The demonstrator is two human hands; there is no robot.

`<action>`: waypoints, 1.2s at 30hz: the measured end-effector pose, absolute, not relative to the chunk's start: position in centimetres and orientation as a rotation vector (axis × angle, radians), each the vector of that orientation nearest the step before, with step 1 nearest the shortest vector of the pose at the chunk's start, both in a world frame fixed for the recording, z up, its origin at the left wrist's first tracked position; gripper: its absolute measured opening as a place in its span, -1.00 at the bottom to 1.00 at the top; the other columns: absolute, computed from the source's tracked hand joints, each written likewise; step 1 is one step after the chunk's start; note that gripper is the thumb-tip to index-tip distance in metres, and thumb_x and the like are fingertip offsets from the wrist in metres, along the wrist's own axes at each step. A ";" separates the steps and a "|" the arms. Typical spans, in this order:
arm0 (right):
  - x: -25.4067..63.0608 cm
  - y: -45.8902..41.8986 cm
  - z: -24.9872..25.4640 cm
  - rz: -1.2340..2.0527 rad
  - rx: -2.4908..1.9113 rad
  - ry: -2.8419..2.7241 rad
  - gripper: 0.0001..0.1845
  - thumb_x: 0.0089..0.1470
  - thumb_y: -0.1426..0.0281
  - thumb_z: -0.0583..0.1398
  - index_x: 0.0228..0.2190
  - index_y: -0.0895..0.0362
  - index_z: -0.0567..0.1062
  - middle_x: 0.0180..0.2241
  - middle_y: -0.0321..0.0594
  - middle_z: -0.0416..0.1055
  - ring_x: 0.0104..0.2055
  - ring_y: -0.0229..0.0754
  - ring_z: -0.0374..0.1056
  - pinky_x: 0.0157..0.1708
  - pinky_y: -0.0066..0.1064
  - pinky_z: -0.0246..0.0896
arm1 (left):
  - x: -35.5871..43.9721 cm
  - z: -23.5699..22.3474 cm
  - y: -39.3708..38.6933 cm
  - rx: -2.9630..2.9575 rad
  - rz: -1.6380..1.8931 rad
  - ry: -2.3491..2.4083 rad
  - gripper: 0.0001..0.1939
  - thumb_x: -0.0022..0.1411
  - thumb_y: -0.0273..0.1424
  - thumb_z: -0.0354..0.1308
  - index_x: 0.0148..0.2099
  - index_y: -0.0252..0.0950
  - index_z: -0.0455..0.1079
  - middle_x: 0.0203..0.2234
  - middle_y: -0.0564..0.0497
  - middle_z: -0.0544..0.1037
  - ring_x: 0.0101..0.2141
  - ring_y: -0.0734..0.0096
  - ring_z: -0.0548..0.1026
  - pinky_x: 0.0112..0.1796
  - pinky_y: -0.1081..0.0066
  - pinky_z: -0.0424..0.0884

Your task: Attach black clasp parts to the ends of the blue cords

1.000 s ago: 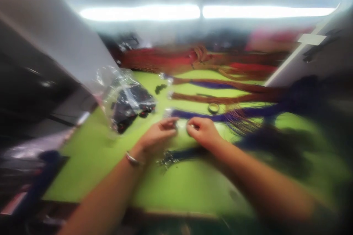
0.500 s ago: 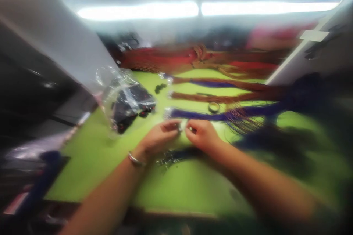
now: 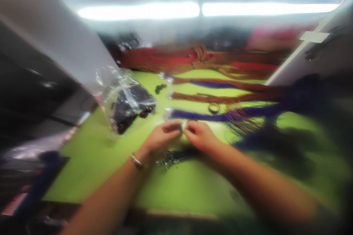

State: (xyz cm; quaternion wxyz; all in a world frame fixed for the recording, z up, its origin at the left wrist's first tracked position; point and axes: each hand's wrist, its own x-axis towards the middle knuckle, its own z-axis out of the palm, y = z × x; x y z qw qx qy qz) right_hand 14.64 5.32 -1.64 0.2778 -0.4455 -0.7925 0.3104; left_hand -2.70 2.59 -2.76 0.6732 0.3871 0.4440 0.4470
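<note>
My left hand (image 3: pixel 162 136), with a bracelet at its wrist, pinches a small dark piece (image 3: pixel 180 127) at its fingertips; blur hides its kind. Close beside it, my right hand (image 3: pixel 200 134) has thumb and forefinger pressed together. Whatever lies in that pinch is too small to make out. Under and between the wrists is a dark blue wire bundle (image 3: pixel 185 154) with shiny metal terminal ends (image 3: pixel 167 161) at its left. Just beyond the hands a blue-purple wire bundle (image 3: pixel 198 115) lies across the green table (image 3: pixel 96 169).
A clear plastic bag (image 3: pixel 125 93) of black parts lies at left, near a few loose black pieces (image 3: pixel 160 88). Behind are brown wire bundles (image 3: pixel 204 97), a tape roll (image 3: pixel 214 108) and red-brown wires (image 3: pixel 165 57). White panels (image 3: pixel 68 40) flank the table.
My fingertips have drawn closer together; the right hand has shifted slightly left. The dark piece is more covered by my left fingers. The rest of the table looks the same.
</note>
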 end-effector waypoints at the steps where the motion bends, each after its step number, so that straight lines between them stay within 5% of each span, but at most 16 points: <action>1: 14.7 5.4 -1.7 0.882 -1.188 -2.090 -0.83 -0.04 0.43 0.11 -0.62 0.17 0.37 -0.62 -0.35 0.30 -0.55 -0.37 0.11 -0.51 -0.54 -0.03 | -2.7 -2.8 2.6 0.862 1.002 0.987 -0.62 -0.02 -0.43 0.31 -0.08 -0.27 0.47 -0.29 -0.05 0.57 -0.34 0.43 0.48 -0.30 0.45 0.36; 20: 14.7 4.8 -2.0 0.692 -1.268 -2.308 -0.81 -0.11 0.44 0.10 -0.68 0.17 0.39 -0.67 -0.32 0.26 -0.59 -0.36 0.04 -0.56 -0.49 -0.16 | -2.2 -3.8 2.6 1.092 0.943 1.037 -0.61 -0.02 -0.34 0.30 -0.09 -0.32 0.49 -0.13 -0.17 0.53 -0.22 0.18 0.49 -0.19 0.26 0.38; 31: 14.9 4.8 -1.3 0.788 -1.253 -2.337 -0.82 -0.07 0.42 0.11 -0.63 0.18 0.43 -0.65 -0.34 0.28 -0.59 -0.38 0.08 -0.55 -0.51 -0.11 | -3.7 -3.7 3.3 1.248 0.849 1.003 -0.62 -0.02 -0.32 0.29 -0.11 -0.36 0.48 -0.29 -0.15 0.57 -0.32 0.27 0.50 -0.27 0.34 0.40; 36: 15.8 6.9 0.9 0.794 -1.268 -2.381 -0.79 0.01 0.40 0.08 -0.47 0.15 0.52 -0.48 -0.28 0.46 -0.44 -0.32 0.26 -0.42 -0.52 0.05 | -3.8 -3.6 2.9 1.462 0.641 1.076 -0.68 -0.03 -0.37 0.24 -0.17 -0.34 0.49 -0.45 -0.02 0.54 -0.46 0.39 0.43 -0.41 0.41 0.35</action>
